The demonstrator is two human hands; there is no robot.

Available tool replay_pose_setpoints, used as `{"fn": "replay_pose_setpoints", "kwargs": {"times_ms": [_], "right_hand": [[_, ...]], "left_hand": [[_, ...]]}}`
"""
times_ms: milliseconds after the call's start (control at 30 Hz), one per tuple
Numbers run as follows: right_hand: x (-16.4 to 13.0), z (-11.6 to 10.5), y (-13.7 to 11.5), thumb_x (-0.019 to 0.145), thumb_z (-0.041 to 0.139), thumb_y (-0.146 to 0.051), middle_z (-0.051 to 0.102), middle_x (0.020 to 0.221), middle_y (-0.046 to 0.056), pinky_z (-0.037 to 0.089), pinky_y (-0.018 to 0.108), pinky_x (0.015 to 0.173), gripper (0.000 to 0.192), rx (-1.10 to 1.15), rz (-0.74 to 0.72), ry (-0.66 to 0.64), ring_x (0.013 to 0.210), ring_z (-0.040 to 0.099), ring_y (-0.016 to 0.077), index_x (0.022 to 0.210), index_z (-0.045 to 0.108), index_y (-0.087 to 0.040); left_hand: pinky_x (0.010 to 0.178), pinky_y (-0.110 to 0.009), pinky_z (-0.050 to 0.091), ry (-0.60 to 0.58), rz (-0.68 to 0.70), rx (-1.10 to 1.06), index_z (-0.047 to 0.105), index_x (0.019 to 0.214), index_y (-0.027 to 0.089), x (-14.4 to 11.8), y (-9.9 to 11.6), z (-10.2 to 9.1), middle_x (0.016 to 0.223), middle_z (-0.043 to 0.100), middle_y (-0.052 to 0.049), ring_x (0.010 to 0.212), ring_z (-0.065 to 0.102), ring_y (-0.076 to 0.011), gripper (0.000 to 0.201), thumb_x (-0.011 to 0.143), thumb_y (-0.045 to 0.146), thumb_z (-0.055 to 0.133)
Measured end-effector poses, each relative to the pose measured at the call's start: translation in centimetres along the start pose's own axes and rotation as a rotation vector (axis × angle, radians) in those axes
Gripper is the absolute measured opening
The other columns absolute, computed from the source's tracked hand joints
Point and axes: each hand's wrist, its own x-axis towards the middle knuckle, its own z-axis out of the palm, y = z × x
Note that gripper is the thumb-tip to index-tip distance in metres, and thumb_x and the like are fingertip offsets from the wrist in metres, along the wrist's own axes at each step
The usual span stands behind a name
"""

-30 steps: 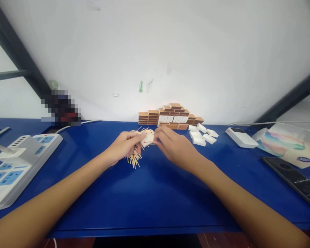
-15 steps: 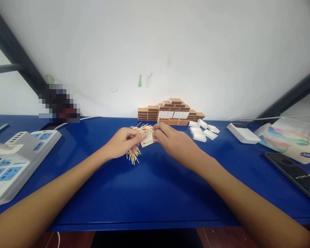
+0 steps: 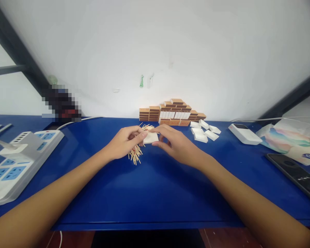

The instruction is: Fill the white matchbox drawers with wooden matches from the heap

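My left hand (image 3: pixel 124 142) is closed, its thumb and fingers pinching the left end of a small white matchbox tray (image 3: pixel 150 138). A plain white face of this tray shows. At its right end is my right hand (image 3: pixel 181 143), thumb and index finger apart; whether a fingertip touches the tray I cannot tell. Loose matches (image 3: pixel 135 154) lie on the blue table below and partly behind my left hand. More matches (image 3: pixel 147 127) with red heads are spread just beyond the tray, partly hidden by the hands.
Brown matchboxes (image 3: pixel 174 113) are stacked against the wall. Several white trays (image 3: pixel 200 137) lie right of my hands on the blue table (image 3: pixel 144 193). A power strip (image 3: pixel 28 165) stands at left. At right are a white device (image 3: pixel 244 134), a tissue pack (image 3: pixel 286 134) and a phone (image 3: pixel 297 175).
The tray has turned, so its plain white face shows where matches inside it were visible. My right hand's thumb and index finger have spread apart. My left hand keeps its pinch.
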Motion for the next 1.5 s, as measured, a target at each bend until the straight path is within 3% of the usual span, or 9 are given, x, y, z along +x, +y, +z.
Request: {"fn": "replay_pose_setpoints", "kwargs": {"times_ms": [200,333,433,700,933,1100,1233,1367,1500], "right_hand": [[0.2,0.6,1.4,0.103,0.058,-0.029,0.064,0.119,0.010,0.053,0.036,0.078,0.032,-0.029,0.024,0.068,0.085,0.062,0.0195,0.135,0.056,-0.026],[0.2,1.2,2.4,0.104,0.055,-0.032,0.061,0.111,0.008,0.052,0.036,0.077,0.018,-0.064,0.118,0.181,0.084,0.060,0.0193,0.119,0.059,-0.023],[0.2,1.9,3.7,0.099,0.063,-0.031,0.059,0.108,0.008,0.051,0.038,0.083,0.011,-0.141,0.154,0.107,0.091,0.059,0.0213,0.106,0.062,-0.021],[0.7,2.3,4.4,0.099,0.061,-0.025,0.062,0.097,0.009,0.047,0.041,0.088,0.013,-0.259,0.158,-0.100,0.095,0.054,0.0253,0.087,0.059,-0.020],[0.5,0.5,3.9,0.099,0.057,-0.020,0.064,0.089,0.006,0.046,0.036,0.077,0.005,-0.132,0.222,0.082,0.089,0.055,0.0237,0.097,0.061,-0.020],[0.4,0.1,3.8,0.102,0.048,-0.021,0.068,0.098,0.008,0.048,0.043,0.089,0.025,-0.147,0.158,0.088,0.096,0.060,0.0258,0.123,0.063,-0.020],[0.7,-0.1,2.7,0.103,0.048,-0.023,0.070,0.101,0.008,0.051,0.041,0.085,0.023,-0.095,0.135,0.135,0.093,0.063,0.0238,0.114,0.068,-0.023],[1.1,-0.1,1.4,0.096,0.063,-0.032,0.075,0.092,0.006,0.049,0.034,0.064,0.015,0.127,0.281,0.324,0.081,0.066,0.0212,0.102,0.071,-0.021],[1.2,1.0,1.0,0.089,0.072,-0.041,0.077,0.101,0.009,0.051,0.032,0.062,0.022,0.385,0.362,0.419,0.092,0.070,0.0238,0.096,0.075,-0.020]], "left_hand": [[0.063,-0.025,0.051,0.190,0.232,0.289,0.070,0.122,0.022,0.0,-0.7,0.5,0.093,0.073,-0.002,0.068,0.061,-0.0126,0.039,0.088,0.039,0.080],[0.068,-0.028,0.053,0.298,0.215,0.364,0.070,0.121,0.021,0.2,-1.2,0.2,0.102,0.076,-0.005,0.081,0.067,-0.0166,0.036,0.090,0.038,0.078],[0.067,-0.028,0.053,0.360,0.185,0.394,0.071,0.117,0.022,0.4,-1.5,0.0,0.101,0.077,-0.005,0.081,0.068,-0.0177,0.034,0.089,0.040,0.077],[0.069,-0.030,0.053,0.330,0.149,0.434,0.071,0.117,0.021,0.5,-2.0,0.1,0.106,0.077,-0.006,0.089,0.070,-0.0204,0.035,0.088,0.040,0.079],[0.082,-0.038,0.053,0.291,0.260,0.527,0.069,0.119,0.020,0.1,-2.4,0.4,0.106,0.075,-0.008,0.097,0.065,-0.0244,0.034,0.091,0.039,0.076],[0.087,-0.042,0.055,0.274,0.346,0.545,0.069,0.121,0.018,0.0,-2.5,0.8,0.108,0.075,-0.010,0.101,0.065,-0.0259,0.036,0.091,0.038,0.076],[0.087,-0.043,0.055,0.260,0.359,0.545,0.068,0.122,0.019,-0.1,-2.4,0.9,0.109,0.075,-0.010,0.101,0.065,-0.0265,0.037,0.091,0.037,0.076],[0.088,-0.043,0.055,0.273,0.329,0.507,0.068,0.122,0.020,-0.1,-2.1,1.1,0.110,0.074,-0.010,0.102,0.065,-0.0266,0.037,0.090,0.037,0.077],[0.087,-0.041,0.056,0.295,0.301,0.434,0.070,0.120,0.020,-0.2,-1.6,1.5,0.109,0.075,-0.009,0.100,0.067,-0.0248,0.037,0.088,0.037,0.079]]}}
